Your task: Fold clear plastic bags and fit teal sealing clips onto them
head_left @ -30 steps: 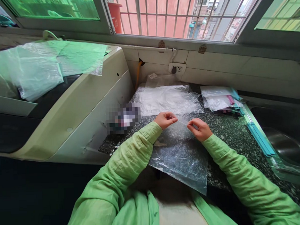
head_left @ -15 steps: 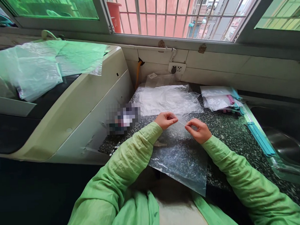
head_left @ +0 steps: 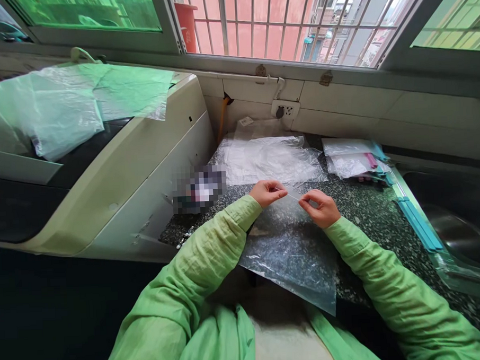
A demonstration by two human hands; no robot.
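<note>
A clear plastic bag hangs from my two hands over the front edge of the counter. My left hand pinches its upper edge between thumb and fingers. A short way to the right, my right hand pinches the same edge, and a narrow strip of it stretches between my fingertips. The speckled counter shows through the film. Behind my hands lies a pile of clear plastic bags.
At the right back sits a stack of bags with teal and pink strips. Teal strips lie beside the metal sink. A washing machine with plastic sheets on top stands left. A wall socket is behind.
Both hands stay pinched on the bag's edge and hardly move. The bag's lower right corner has shifted slightly to the right. The whole view has moved a little.
</note>
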